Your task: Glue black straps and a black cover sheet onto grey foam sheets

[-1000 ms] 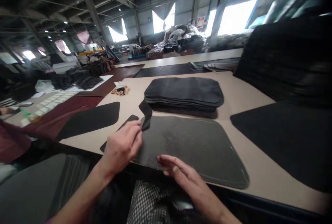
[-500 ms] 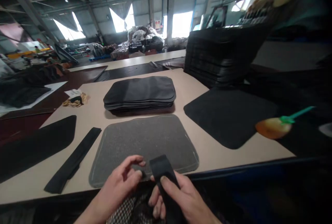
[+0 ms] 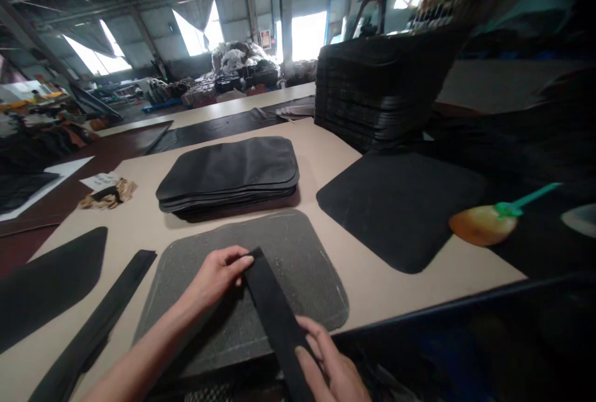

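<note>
A long black strip (image 3: 274, 318) lies slanted across a grey speckled mat (image 3: 298, 259) at the table's near edge. My left hand (image 3: 216, 275) pinches the strip's far end with thumb and fingers. My right hand (image 3: 328, 368) holds the strip's near part at the table edge, thumb on top and fingers curled beside it. A stack of black mats (image 3: 228, 172) sits just beyond the grey mat.
A second black strip (image 3: 93, 330) and a black curved piece (image 3: 46, 287) lie to the left. A single black mat (image 3: 400, 203) lies right. A tall black stack (image 3: 377, 89) stands behind it. An orange bottle with green nozzle (image 3: 487, 222) lies far right. Rubber bands (image 3: 107, 194) sit left.
The strip has gone from bunched near my lap to stretched out over the grey mat. My left hand moved forward with its end; my right hand shifted down along it.
</note>
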### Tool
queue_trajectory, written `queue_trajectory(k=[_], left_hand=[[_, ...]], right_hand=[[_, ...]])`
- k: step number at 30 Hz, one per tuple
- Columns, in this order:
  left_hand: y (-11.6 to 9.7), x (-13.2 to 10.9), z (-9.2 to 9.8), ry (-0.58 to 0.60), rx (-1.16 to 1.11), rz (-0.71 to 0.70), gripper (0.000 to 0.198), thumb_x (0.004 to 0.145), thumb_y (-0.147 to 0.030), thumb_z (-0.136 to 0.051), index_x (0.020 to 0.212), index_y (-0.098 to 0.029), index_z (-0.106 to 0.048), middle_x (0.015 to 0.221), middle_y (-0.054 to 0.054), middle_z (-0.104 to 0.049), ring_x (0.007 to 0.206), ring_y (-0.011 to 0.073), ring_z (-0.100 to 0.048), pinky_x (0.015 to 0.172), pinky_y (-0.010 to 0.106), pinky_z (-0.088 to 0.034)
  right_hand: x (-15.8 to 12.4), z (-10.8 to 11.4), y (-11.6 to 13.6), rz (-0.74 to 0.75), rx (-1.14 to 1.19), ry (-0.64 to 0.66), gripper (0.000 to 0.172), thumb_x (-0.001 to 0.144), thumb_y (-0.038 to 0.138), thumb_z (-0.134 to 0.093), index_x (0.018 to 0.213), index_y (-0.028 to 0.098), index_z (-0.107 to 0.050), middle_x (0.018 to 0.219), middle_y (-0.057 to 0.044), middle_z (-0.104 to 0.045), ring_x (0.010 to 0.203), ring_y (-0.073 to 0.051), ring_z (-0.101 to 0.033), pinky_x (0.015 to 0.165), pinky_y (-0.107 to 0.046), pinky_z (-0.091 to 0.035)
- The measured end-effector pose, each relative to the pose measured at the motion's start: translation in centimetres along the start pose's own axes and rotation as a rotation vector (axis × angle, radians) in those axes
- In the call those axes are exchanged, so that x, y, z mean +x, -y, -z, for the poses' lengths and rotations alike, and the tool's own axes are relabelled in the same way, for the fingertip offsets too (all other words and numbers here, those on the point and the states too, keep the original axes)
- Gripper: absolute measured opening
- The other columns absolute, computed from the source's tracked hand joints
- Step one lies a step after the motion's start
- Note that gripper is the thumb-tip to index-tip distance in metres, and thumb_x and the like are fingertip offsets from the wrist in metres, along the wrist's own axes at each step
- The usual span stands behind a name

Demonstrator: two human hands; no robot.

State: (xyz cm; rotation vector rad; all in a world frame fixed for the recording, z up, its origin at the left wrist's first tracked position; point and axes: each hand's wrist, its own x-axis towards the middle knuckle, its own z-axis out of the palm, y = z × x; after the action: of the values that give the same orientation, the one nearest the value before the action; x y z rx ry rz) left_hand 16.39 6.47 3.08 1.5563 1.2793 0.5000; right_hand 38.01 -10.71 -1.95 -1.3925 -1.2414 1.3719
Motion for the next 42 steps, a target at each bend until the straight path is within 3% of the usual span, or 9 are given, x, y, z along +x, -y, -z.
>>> queue_trajectory(k=[3,5,9,14,18,24,30,34,42], left_hand=[[0.2,4.1,0.5,-0.1,0.304,-0.238,0.026,0.092,-0.043,-0.059,0.092,-0.022,-0.074,0.083,0.001,-0.068,0.077,0.0166,-0.061,0.071,0.026,-0.045],[0.2,6.5,0.5,-0.175,0.507,-0.361,0.021,0.092,-0.037,-0.06,0.095,-0.023,-0.076,0.091,0.003,-0.069,0.086,0.0191,-0.063,0.078,0.029,-0.046],[0.1,10.3,0.0,-0.263,0.672,-0.41,0.018,0.093,-0.033,-0.061,0.098,-0.024,-0.076,0.09,0.004,-0.066,0.085,0.0196,-0.063,0.075,0.029,-0.046],[0.0,12.2,-0.5,-0.296,0.693,-0.419,0.015,0.09,-0.029,-0.067,0.104,-0.024,-0.072,0.101,0.004,-0.07,0.095,0.0205,-0.065,0.084,0.03,-0.048],[0.2,12.8,-0.8,-0.319,0.721,-0.412,0.021,0.088,-0.027,-0.071,0.108,-0.025,-0.067,0.101,0.002,-0.072,0.095,0.0197,-0.066,0.082,0.029,-0.048],[0.0,12.9,-1.2,-0.357,0.833,-0.412,0.017,0.087,-0.026,-0.072,0.101,-0.023,-0.062,0.091,0.001,-0.068,0.085,0.0185,-0.063,0.073,0.028,-0.046],[-0.3,11.9,-2.1,-0.324,0.991,-0.473,0.011,0.096,-0.025,-0.057,0.103,-0.024,-0.066,0.115,0.008,-0.062,0.113,0.0256,-0.05,0.088,0.037,-0.042],[0.1,11.1,-2.4,-0.268,1.06,-0.507,0.026,0.102,-0.029,-0.043,0.1,-0.023,-0.069,0.107,0.009,-0.066,0.111,0.0274,-0.049,0.087,0.04,-0.04],[0.8,9.0,-2.5,-0.272,1.129,-0.592,0.032,0.102,-0.039,-0.044,0.108,-0.017,-0.067,0.106,0.013,-0.069,0.107,0.0285,-0.05,0.09,0.041,-0.042]], right_hand=[[0.3,0.0,-0.2,0.019,0.002,-0.127,0.063,0.097,0.063,-0.045,0.143,0.021,-0.047,0.097,-0.011,-0.071,0.088,-0.025,-0.07,0.084,-0.033,-0.055],[0.7,-0.1,0.0,0.034,-0.002,-0.118,0.062,0.099,0.06,-0.043,0.146,0.019,-0.043,0.082,-0.007,-0.068,0.07,-0.021,-0.067,0.068,-0.029,-0.055],[1.8,0.0,0.4,0.06,-0.017,-0.021,0.055,0.104,0.054,-0.034,0.146,0.017,-0.037,0.073,-0.002,-0.06,0.056,-0.016,-0.058,0.046,-0.022,-0.043],[3.3,0.3,-0.1,0.141,-0.09,-0.065,0.048,0.106,0.05,-0.033,0.14,0.017,-0.035,0.067,0.001,-0.055,0.06,-0.017,-0.06,0.049,-0.022,-0.043],[3.8,0.4,-0.4,0.157,-0.133,-0.097,0.041,0.106,0.048,-0.034,0.135,0.019,-0.038,0.065,0.003,-0.052,0.058,-0.016,-0.059,0.053,-0.023,-0.045],[3.6,0.4,0.2,0.129,-0.146,-0.132,0.032,0.105,0.046,-0.036,0.126,0.021,-0.041,0.06,0.006,-0.049,0.054,-0.016,-0.056,0.047,-0.023,-0.038],[3.1,0.5,1.1,0.11,-0.172,-0.133,0.022,0.103,0.04,-0.043,0.117,0.022,-0.043,0.062,0.006,-0.056,0.051,-0.015,-0.056,0.049,-0.023,-0.038],[2.7,0.4,0.9,0.095,-0.197,-0.114,0.017,0.103,0.037,-0.045,0.113,0.023,-0.043,0.062,0.007,-0.059,0.049,-0.014,-0.057,0.052,-0.024,-0.038],[2.8,0.1,0.2,0.143,-0.372,-0.142,0.012,0.102,0.032,-0.048,0.107,0.022,-0.044,0.057,0.008,-0.054,0.054,-0.016,-0.057,0.056,-0.026,-0.035]])
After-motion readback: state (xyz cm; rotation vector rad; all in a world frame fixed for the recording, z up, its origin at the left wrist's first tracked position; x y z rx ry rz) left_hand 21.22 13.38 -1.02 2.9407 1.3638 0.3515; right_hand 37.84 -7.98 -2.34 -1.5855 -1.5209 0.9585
